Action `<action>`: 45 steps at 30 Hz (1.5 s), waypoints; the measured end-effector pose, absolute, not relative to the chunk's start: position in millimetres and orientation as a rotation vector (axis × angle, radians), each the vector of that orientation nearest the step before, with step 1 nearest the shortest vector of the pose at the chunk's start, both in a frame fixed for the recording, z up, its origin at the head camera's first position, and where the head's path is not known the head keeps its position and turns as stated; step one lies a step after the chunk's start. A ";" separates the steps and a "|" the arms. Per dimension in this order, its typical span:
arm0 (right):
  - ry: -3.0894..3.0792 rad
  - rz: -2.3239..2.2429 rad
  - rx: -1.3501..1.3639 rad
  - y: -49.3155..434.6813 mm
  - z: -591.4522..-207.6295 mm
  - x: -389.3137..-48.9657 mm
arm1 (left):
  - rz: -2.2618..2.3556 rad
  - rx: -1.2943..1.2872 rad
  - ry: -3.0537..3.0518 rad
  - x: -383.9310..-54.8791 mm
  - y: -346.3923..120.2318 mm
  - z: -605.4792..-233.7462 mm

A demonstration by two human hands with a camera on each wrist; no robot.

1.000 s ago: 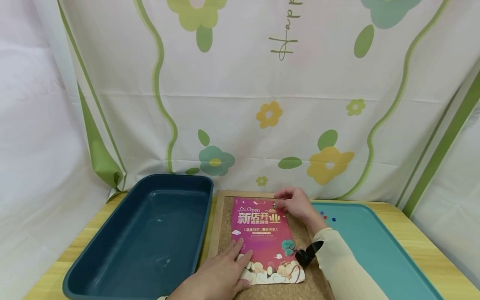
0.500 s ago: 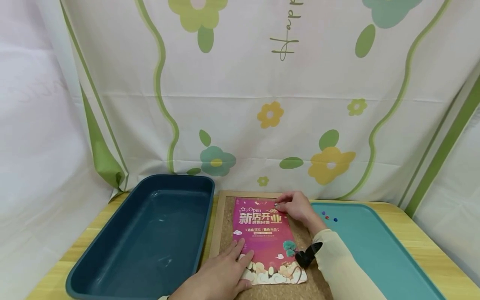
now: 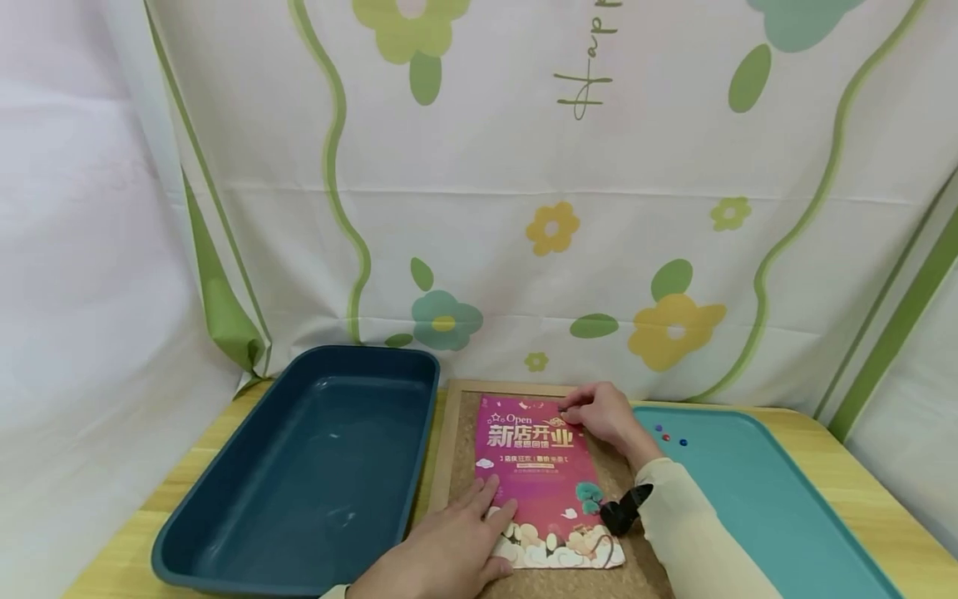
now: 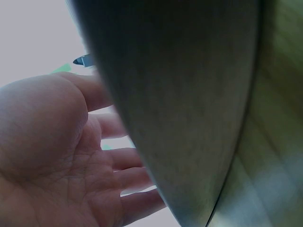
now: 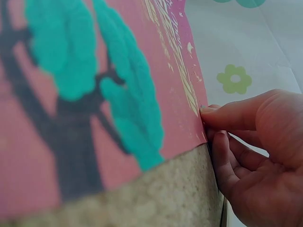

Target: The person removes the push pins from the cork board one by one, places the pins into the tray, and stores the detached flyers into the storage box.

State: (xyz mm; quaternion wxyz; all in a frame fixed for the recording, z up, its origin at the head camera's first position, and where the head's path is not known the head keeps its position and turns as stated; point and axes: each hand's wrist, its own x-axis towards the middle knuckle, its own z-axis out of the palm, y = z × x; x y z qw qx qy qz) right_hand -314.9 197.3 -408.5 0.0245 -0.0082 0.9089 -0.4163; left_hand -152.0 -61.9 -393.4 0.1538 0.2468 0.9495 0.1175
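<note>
Wood-grain table, dark-blue bin, framed cork board in between, teal tray

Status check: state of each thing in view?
Magenta printed paper poster: lying face up
Framed brown cork board: partly covered by poster
Deep navy plastic tray: upright
Flat teal plastic tray: holding small round coloured pieces
Left hand: straight fingers resting on poster
Right hand: pinching small item, mostly hidden, at poster's edge

right hand now with fingers lower over the upper right corner of the poster
</note>
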 end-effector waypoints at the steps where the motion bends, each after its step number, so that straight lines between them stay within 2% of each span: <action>1: 2.814 -1.281 -0.021 198.0 -408.3 -314.4 | 0.338 0.712 2.723 -152.1 -61.5 -393.6; 16: 2.846 -1.219 -0.078 193.8 -405.1 -313.6 | 0.360 0.648 2.701 -151.4 -63.9 -391.8; 45: 2.876 -1.126 -0.058 197.1 -401.7 -315.5 | 0.345 0.718 2.721 -153.9 -61.3 -396.4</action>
